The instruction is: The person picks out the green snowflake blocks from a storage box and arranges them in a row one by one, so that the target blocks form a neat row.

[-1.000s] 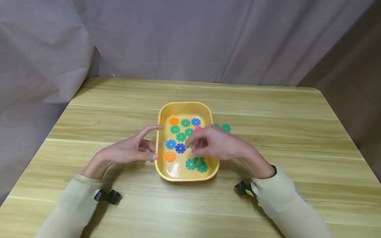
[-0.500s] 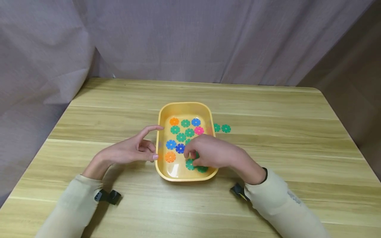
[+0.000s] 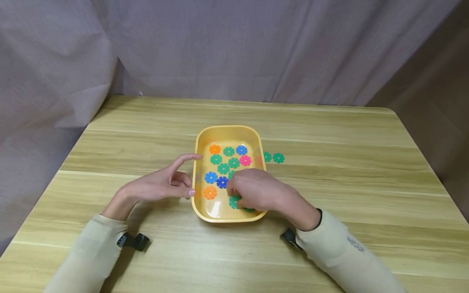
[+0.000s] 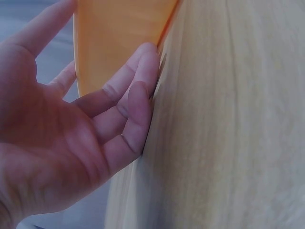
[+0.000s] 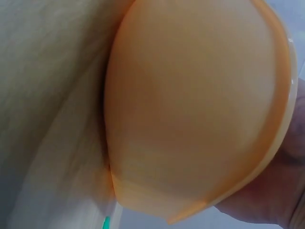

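Note:
A yellow plastic tray holds several notched, flower-shaped plastic discs. They are green, orange, blue, dark blue and pink. My left hand touches the tray's left rim with index finger and thumb, the other fingers loosely bent beside the outer wall. Inside the tray's near right part is my right hand, fingers bent down over green discs. Its fingertips are partly hidden, so I cannot see what they grasp. In the right wrist view the tray's wall covers the fingers.
Two green discs lie on the wooden table just right of the tray. A grey curtain hangs behind the table. Black wrist cameras are strapped at both sleeves.
My right hand has moved down and nearer to me inside the tray, uncovering the pink disc and covering more of the near green ones. The left hand and tray stay in place.

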A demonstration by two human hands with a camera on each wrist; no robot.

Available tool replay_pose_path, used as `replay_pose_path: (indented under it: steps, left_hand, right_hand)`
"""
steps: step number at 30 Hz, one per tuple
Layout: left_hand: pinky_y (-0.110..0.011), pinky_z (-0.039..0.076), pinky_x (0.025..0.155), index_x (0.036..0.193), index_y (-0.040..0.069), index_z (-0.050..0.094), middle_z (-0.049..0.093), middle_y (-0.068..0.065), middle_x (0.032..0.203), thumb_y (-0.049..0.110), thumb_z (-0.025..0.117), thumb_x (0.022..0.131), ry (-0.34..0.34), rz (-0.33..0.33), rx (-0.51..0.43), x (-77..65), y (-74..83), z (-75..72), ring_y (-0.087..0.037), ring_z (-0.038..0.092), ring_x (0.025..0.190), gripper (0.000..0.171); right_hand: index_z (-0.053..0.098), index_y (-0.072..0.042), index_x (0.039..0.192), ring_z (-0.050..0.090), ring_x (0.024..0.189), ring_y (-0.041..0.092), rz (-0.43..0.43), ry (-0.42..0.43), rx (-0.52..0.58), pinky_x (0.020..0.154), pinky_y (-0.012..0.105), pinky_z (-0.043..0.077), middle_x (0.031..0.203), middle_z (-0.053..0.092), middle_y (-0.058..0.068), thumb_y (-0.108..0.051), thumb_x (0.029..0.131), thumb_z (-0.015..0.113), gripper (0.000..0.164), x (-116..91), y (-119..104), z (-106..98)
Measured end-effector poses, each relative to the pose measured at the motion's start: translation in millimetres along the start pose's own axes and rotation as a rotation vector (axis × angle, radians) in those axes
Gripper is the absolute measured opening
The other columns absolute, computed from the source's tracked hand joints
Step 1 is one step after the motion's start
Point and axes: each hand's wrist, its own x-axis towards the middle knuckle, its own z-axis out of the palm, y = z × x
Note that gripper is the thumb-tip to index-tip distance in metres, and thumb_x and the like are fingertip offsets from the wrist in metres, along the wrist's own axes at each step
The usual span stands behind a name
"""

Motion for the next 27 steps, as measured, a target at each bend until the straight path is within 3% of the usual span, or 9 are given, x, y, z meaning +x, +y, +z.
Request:
replay_pose_path:
  steps: [8, 16, 21, 27]
  left_hand:
    - [-0.033, 0.054, 0.082, 0.165, 0.027, 0.017, 0.068, -0.014, 0.109, 0.020, 0.078, 0.098, 0.004, -0.006, 0.003, 0.4, -0.5, -0.2, -0.030, 0.067, 0.093, 0.091]
    - [-0.032, 0.054, 0.081, 0.165, 0.025, 0.017, 0.067, -0.015, 0.107, 0.021, 0.078, 0.098, 0.002, -0.002, 0.012, 0.0, 0.5, -0.1, -0.030, 0.067, 0.093, 0.090]
    - [-0.032, 0.054, 0.081, 0.165, 0.023, 0.018, 0.067, -0.015, 0.106, 0.021, 0.078, 0.098, -0.001, 0.000, 0.010, 0.2, 1.2, -0.2, -0.030, 0.067, 0.092, 0.090]
    - [-0.032, 0.055, 0.082, 0.165, 0.025, 0.017, 0.067, -0.015, 0.107, 0.021, 0.078, 0.098, 0.000, -0.010, -0.001, -0.2, 0.7, -0.5, -0.030, 0.067, 0.093, 0.091]
  right_hand:
    - [0.076, -0.020, 0.094, 0.056, 0.083, 0.016, 0.046, -0.005, -0.043, 0.073, 0.037, 0.048, 0.090, 0.060, -0.007, -0.015, 0.086, 0.088, 0.015, 1.6, -1.8, 2.9]
    - [0.061, -0.026, 0.091, 0.056, 0.081, 0.014, 0.048, -0.043, 0.000, 0.068, 0.034, 0.043, 0.083, 0.057, -0.008, -0.016, 0.087, 0.087, 0.028, 2.3, -1.3, 3.4]
    - [0.061, -0.026, 0.093, 0.057, 0.074, 0.012, -0.011, -0.040, 0.088, 0.065, 0.031, 0.044, 0.077, 0.060, -0.010, -0.014, 0.091, 0.084, 0.026, 0.7, 3.3, 0.9]
    - [0.063, -0.022, 0.096, 0.057, 0.072, 0.008, -0.124, 0.011, 0.283, 0.067, 0.026, 0.049, 0.078, 0.061, -0.009, -0.009, 0.096, 0.077, 0.019, -2.8, 11.7, -7.9]
